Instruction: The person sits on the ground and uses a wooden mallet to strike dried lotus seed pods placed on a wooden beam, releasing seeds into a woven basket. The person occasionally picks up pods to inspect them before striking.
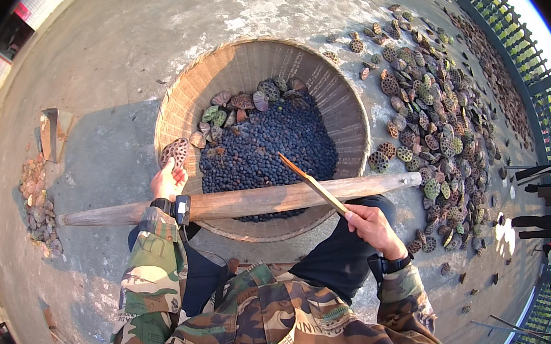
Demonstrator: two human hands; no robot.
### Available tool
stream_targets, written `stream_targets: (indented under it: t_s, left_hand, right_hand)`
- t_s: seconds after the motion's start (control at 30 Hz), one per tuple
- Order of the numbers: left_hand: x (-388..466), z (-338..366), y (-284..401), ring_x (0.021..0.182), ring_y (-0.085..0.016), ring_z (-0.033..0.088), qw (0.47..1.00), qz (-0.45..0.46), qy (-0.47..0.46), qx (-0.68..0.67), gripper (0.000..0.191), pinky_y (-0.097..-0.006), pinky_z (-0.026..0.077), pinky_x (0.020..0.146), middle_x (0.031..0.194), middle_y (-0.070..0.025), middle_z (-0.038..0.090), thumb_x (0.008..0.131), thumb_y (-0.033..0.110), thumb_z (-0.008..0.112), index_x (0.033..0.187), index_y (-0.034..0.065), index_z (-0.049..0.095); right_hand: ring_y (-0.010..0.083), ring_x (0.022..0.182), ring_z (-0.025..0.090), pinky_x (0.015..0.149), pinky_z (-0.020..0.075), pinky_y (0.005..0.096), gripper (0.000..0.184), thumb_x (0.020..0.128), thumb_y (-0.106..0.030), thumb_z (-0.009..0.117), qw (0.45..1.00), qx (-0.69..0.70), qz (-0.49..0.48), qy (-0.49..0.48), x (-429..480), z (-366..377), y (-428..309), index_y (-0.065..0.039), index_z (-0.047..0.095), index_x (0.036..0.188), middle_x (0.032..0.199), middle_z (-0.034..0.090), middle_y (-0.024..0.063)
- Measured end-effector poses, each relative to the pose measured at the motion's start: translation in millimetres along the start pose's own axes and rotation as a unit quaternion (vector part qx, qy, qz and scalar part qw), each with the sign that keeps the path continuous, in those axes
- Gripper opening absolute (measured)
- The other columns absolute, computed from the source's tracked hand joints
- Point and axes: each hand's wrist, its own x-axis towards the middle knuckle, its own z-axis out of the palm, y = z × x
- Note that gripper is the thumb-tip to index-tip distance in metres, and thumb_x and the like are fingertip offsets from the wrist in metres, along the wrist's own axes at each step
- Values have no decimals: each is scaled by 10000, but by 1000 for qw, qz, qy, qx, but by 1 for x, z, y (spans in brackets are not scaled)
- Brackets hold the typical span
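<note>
My left hand (169, 182) holds a dried lotus seed pod (174, 152) over the left rim of a large woven bamboo basket (365, 131). In my right hand (371, 229) is a thin wooden stick (319, 190), its pointed tip over the basket. Dark lotus seeds (268, 145) fill the basket's bottom, with more pods (241, 101) along their upper left edge. A long tapered wooden pole (278, 196) lies across the near part of the basket, between my hands and in front of my knees.
Many lotus pods (444, 125) are heaped on the concrete ground at the right. A smaller pile of husks (40, 211) lies at the left, near a metal-looking scoop or box (53, 134). A green balustrade (536, 74) runs along the far right, where people in dark trousers (544, 225) stand.
</note>
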Motion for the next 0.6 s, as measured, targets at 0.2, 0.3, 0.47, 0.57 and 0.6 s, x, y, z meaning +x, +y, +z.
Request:
stream_targets:
  t_s: [0.2, 0.3, 0.47, 0.57, 0.6]
  left_hand:
    - [-135, 95, -70, 1161, -197, 729, 698, 85, -698, 136, 566, -346, 593, 964, 1381, -124, 733, 1053, 287, 776, 1511, 1, 608]
    - [-142, 94, -104, 1241, -249, 721, 647, 268, -636, 323, 562, -355, 553, 1066, 1398, -185, 720, 1004, 358, 818, 1412, -5, 687]
    - [-67, 31, -100, 1049, -293, 769, 656, 514, -270, 483, 440, -384, 617, 921, 1258, -170, 754, 925, 290, 864, 1233, -6, 761]
    - [-49, 13, -109, 887, -206, 764, 731, 480, -272, 401, 297, -345, 612, 781, 1156, -131, 763, 923, 152, 863, 1134, -32, 762]
    - [-49, 11, -111, 882, -205, 762, 729, 494, -256, 398, 293, -337, 612, 775, 1158, -129, 763, 913, 140, 866, 1128, -29, 763]
  right_hand:
    - [444, 913, 750, 793, 598, 497, 378, 968, -281, 772, 892, -383, -165, 174, 69, -41, -33, -49, 780, 1267, 948, 766, 250]
    - [449, 869, 749, 783, 600, 496, 309, 1013, -292, 709, 913, -375, -137, 78, 125, -41, -50, -43, 793, 1177, 918, 765, 242]
    - [353, 761, 769, 748, 598, 469, 325, 1059, -300, 673, 943, -307, -113, 52, 214, -19, -61, -11, 789, 1154, 819, 762, 197]
    - [211, 583, 687, 575, 544, 410, 372, 1099, -335, 645, 980, -196, -32, 29, 267, -5, -67, -16, 781, 1235, 781, 752, 104]
    - [195, 554, 658, 532, 521, 392, 378, 1103, -340, 640, 985, -173, 11, 24, 281, 0, -69, -23, 778, 1254, 786, 750, 90]
